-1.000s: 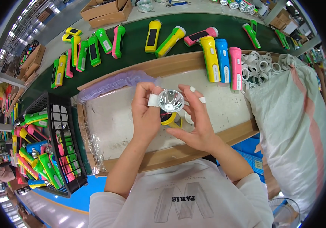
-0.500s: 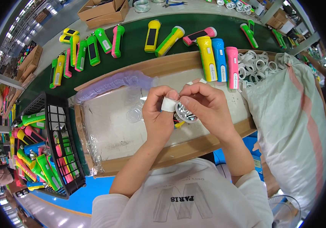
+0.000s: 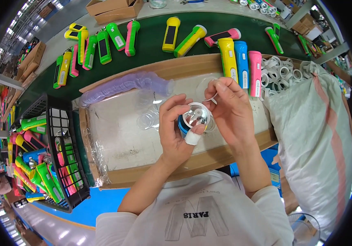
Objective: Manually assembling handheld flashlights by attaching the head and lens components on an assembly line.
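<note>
My left hand is wrapped round a flashlight whose blue side shows between the fingers. Its shiny silver reflector faces up, and my thumb, with a white wrap on it, presses at the rim. Just to the right, my right hand pinches a thin white ring between thumb and fingers, a little apart from the reflector. Below both hands lies a shallow cardboard tray. In it rest a curved stack of clear purplish discs and loose clear discs.
Yellow, blue and pink flashlights stand at the tray's far right, beside a pile of white rings. More flashlights lie on the green belt. A black crate of flashlights is at left, a white sack at right.
My hands were together at the reflector and have parted. The right one moved right and up with the white ring; the left one turned the flashlight's reflector upward.
</note>
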`<state>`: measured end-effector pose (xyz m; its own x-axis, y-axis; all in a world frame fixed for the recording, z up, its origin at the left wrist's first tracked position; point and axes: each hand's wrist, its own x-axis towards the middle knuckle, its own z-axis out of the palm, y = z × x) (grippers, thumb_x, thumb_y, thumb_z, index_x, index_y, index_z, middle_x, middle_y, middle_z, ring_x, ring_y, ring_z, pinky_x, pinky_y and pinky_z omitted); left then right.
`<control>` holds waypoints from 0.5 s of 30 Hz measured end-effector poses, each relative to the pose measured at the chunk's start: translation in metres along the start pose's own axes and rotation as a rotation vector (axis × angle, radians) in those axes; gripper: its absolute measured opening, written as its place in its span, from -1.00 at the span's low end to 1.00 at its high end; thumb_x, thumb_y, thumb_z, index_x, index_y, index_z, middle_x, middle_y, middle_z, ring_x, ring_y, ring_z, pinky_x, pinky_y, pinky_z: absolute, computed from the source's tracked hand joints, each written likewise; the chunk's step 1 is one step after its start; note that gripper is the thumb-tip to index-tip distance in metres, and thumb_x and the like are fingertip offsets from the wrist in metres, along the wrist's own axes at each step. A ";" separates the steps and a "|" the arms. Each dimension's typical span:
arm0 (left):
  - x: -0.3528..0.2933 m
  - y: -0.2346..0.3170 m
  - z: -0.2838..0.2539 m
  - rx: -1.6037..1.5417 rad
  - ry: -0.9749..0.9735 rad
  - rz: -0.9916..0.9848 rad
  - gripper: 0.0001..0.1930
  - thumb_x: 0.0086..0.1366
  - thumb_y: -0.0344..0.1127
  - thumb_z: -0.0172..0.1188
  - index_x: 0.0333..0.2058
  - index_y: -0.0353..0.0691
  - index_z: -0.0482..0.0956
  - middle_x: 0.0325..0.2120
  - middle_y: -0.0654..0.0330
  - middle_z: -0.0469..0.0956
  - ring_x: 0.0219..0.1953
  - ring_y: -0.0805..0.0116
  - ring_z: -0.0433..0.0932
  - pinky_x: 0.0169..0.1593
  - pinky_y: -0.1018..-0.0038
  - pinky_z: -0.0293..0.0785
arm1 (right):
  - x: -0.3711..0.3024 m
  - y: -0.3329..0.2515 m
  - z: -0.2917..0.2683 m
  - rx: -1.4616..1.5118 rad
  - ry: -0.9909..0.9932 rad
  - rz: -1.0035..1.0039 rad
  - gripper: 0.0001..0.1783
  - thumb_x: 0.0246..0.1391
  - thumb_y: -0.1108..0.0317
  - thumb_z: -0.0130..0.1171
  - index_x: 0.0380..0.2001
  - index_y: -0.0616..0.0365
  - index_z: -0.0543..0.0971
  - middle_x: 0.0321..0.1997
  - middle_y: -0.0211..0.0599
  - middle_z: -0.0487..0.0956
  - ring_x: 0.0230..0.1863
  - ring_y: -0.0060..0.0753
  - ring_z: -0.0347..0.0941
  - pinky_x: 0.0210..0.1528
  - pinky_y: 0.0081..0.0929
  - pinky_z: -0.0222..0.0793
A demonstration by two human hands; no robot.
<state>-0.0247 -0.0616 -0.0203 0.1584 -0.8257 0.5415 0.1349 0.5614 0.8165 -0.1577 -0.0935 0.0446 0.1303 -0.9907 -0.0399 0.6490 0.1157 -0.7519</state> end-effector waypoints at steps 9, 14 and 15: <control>0.003 0.004 -0.004 0.222 -0.082 0.062 -0.40 -0.03 -0.19 0.53 -0.07 -0.30 0.44 -0.13 -0.01 0.51 -0.15 0.15 0.54 -0.10 0.38 0.53 | -0.010 -0.040 -0.002 -0.519 -0.064 0.180 -0.88 0.16 0.39 0.23 -0.37 0.22 0.58 -0.49 -0.44 0.54 -0.52 -0.74 0.38 -0.51 -0.73 0.28; 0.004 0.009 0.001 0.380 -0.131 0.107 -0.33 -0.07 -0.14 0.54 -0.03 -0.32 0.44 -0.15 -0.01 0.52 -0.16 0.08 0.54 -0.15 0.35 0.52 | -0.011 -0.048 0.006 -0.911 -0.191 0.012 -0.91 0.16 0.43 0.21 -0.35 0.24 0.58 -0.49 -0.46 0.55 -0.51 -0.78 0.39 -0.53 -0.74 0.30; 0.003 0.009 0.001 0.372 -0.130 0.118 -0.32 -0.08 -0.12 0.54 -0.03 -0.31 0.45 -0.15 0.00 0.52 -0.16 0.09 0.54 -0.15 0.35 0.52 | -0.010 -0.049 0.004 -0.912 -0.188 0.011 -0.91 0.16 0.43 0.21 -0.35 0.24 0.58 -0.49 -0.46 0.55 -0.51 -0.78 0.39 -0.53 -0.74 0.30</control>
<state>-0.0236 -0.0596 -0.0112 0.0239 -0.7702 0.6373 -0.2431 0.6139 0.7510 -0.1876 -0.0888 0.0842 0.3042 -0.9526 -0.0030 -0.1830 -0.0553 -0.9816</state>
